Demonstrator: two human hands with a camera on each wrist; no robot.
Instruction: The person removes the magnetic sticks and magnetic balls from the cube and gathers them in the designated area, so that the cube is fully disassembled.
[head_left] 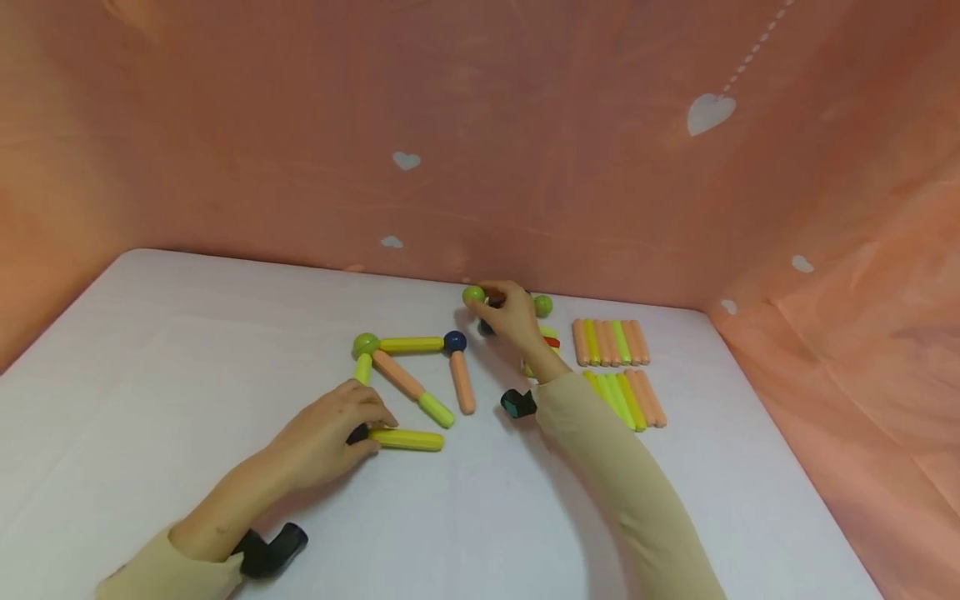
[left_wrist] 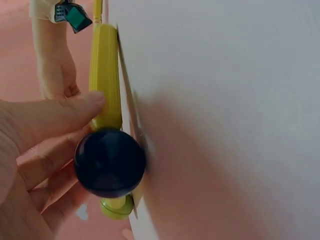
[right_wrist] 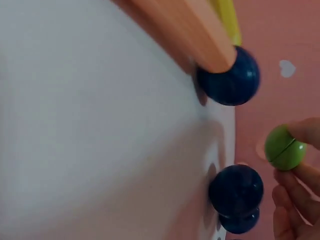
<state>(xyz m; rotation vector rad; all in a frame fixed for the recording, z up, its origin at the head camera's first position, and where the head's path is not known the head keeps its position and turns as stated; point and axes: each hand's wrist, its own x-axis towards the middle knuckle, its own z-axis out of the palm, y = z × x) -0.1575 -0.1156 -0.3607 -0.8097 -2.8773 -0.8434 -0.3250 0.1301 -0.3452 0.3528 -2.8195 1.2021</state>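
Note:
My left hand (head_left: 322, 433) pinches a yellow rod (left_wrist: 106, 65) close to the dark blue ball (left_wrist: 110, 162) at its end. Up at the table's back, the right hand (head_left: 513, 317) holds a green ball (right_wrist: 285, 147) between thumb and fingertips, off the table. Between the hands lies a figure of rods and balls: a green ball (head_left: 366, 345), a yellow rod (head_left: 411, 344), a dark blue ball (head_left: 454, 342) with an orange rod (head_left: 462, 383), and a diagonal of an orange rod (head_left: 397, 373) and a lime rod (head_left: 437, 410). The left hand partly hides another lime rod (head_left: 363, 368).
Two rows of loose rods, a back row (head_left: 611, 342) and a front row (head_left: 626, 400), lie at the right. Dark blue balls (right_wrist: 236, 190) sit beneath the right hand, a green ball (head_left: 543, 305) beside it. Behind the table hangs an orange cloth (head_left: 300, 167).

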